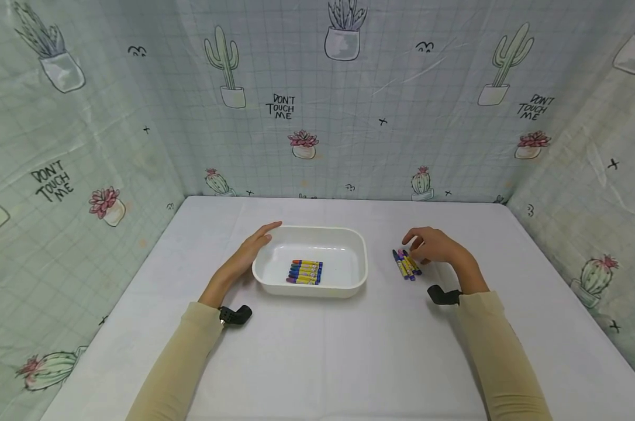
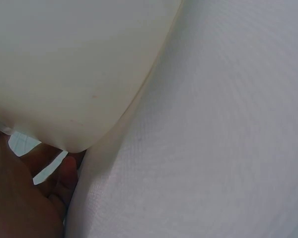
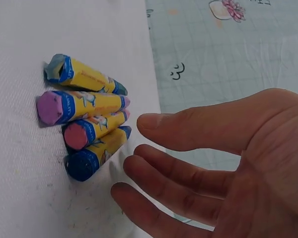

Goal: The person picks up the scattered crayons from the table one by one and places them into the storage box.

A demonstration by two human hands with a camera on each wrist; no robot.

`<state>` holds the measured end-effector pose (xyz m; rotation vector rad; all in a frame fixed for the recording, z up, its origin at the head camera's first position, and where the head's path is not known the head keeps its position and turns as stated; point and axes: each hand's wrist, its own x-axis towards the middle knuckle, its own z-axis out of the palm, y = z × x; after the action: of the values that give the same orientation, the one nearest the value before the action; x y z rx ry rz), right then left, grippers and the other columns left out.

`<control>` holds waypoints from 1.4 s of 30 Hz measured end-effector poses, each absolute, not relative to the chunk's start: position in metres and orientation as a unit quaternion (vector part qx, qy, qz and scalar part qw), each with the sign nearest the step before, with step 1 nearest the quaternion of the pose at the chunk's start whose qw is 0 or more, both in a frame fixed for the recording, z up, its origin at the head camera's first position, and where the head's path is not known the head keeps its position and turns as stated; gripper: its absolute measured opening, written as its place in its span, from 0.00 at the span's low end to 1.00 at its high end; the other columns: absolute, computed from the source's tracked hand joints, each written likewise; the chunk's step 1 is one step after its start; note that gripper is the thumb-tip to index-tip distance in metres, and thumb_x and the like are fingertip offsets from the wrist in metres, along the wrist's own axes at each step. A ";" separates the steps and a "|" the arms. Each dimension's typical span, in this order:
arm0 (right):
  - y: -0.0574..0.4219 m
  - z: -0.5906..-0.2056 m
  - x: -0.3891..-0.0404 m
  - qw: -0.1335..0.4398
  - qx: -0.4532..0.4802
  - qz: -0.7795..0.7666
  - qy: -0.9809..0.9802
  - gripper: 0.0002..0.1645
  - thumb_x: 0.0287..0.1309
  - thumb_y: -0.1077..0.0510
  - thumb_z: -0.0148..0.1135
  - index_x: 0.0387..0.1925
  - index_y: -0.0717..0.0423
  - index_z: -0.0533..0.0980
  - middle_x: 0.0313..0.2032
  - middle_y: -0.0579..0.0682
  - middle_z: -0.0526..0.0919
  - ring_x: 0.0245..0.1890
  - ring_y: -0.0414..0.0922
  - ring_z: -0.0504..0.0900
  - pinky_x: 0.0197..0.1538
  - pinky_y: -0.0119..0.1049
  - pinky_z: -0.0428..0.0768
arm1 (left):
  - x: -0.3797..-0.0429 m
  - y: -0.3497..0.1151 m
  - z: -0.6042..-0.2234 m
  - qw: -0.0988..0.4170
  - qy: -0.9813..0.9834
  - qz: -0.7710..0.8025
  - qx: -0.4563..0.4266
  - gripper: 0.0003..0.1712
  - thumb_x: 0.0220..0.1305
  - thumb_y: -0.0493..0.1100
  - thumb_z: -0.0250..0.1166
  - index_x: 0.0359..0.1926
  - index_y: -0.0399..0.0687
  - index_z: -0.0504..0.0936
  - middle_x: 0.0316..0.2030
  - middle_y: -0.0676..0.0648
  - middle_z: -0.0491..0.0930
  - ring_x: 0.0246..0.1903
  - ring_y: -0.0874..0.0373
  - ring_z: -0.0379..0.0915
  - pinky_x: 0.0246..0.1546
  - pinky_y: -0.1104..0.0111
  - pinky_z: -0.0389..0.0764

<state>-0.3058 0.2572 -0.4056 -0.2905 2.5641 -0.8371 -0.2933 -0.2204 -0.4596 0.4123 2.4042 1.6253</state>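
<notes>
A white tray (image 1: 349,280) stands on the table with several crayons (image 1: 304,272) in yellow wrappers lying side by side in it. At its far left corner my left hand (image 1: 249,252) holds the rim, thumb over the edge and fingers along the outside. The left wrist view shows the tray's outer wall (image 2: 89,74) beside part of that hand (image 2: 25,193). More crayons (image 1: 406,265) lie in a loose group right of the tray; in the right wrist view their ends are pink, purplish and dark blue. My right hand (image 1: 434,244) hovers beside them, fingers apart and loosely bent, nothing between them.
White cloth (image 1: 317,351) covers the table. Behind and at both sides hangs a cactus-patterned curtain (image 1: 180,128). Each wrist carries a black camera mount (image 1: 444,294).
</notes>
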 end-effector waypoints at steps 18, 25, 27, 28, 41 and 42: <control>0.263 -0.410 -0.305 0.221 -0.123 -0.301 0.920 0.23 0.65 0.65 0.64 0.61 0.65 0.75 0.50 0.67 0.82 0.41 0.50 0.85 0.42 0.43 0.88 | -0.297 -0.220 -0.462 0.101 0.814 0.553 0.150 0.29 0.84 0.55 0.41 0.81 0.66 0.57 0.81 0.47 0.57 0.75 0.42 0.60 0.75 0.41 0.60; 0.265 -0.409 -0.304 0.230 -0.129 -0.298 0.917 0.22 0.66 0.66 0.59 0.61 0.63 0.76 0.50 0.67 0.82 0.40 0.50 0.84 0.42 0.43 0.88 | -0.297 -0.220 -0.463 0.100 0.812 0.554 0.150 0.29 0.84 0.54 0.40 0.81 0.65 0.57 0.81 0.46 0.56 0.75 0.41 0.60 0.75 0.41 0.60; 0.265 -0.409 -0.305 0.230 -0.129 -0.296 0.918 0.22 0.66 0.66 0.59 0.61 0.63 0.75 0.50 0.67 0.82 0.40 0.50 0.84 0.42 0.43 0.88 | -0.296 -0.220 -0.462 0.099 0.813 0.554 0.151 0.29 0.84 0.54 0.40 0.81 0.64 0.57 0.81 0.45 0.56 0.75 0.40 0.61 0.74 0.41 0.61; 0.266 -0.409 -0.305 0.230 -0.128 -0.295 0.918 0.22 0.66 0.66 0.59 0.61 0.63 0.75 0.50 0.67 0.82 0.40 0.50 0.84 0.42 0.43 0.88 | -0.296 -0.220 -0.462 0.099 0.813 0.554 0.151 0.29 0.84 0.54 0.40 0.81 0.64 0.57 0.80 0.45 0.57 0.74 0.40 0.61 0.74 0.41 0.61; 0.269 -0.411 -0.306 0.224 -0.119 -0.285 0.924 0.25 0.63 0.63 0.66 0.61 0.64 0.76 0.49 0.66 0.83 0.36 0.48 0.84 0.41 0.42 0.87 | -0.297 -0.220 -0.462 0.099 0.814 0.551 0.152 0.29 0.84 0.54 0.40 0.81 0.63 0.56 0.81 0.45 0.56 0.74 0.40 0.62 0.72 0.42 0.64; 0.270 -0.411 -0.306 0.224 -0.116 -0.284 0.925 0.24 0.63 0.64 0.65 0.61 0.63 0.76 0.49 0.66 0.83 0.36 0.48 0.84 0.41 0.41 0.87 | -0.297 -0.220 -0.462 0.099 0.815 0.551 0.151 0.29 0.84 0.54 0.40 0.81 0.63 0.56 0.81 0.45 0.56 0.74 0.40 0.62 0.73 0.42 0.64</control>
<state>-0.3064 0.2696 -0.4110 -0.3195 2.5534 -0.7845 -0.2965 -0.2201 -0.4621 0.4477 2.4097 1.6302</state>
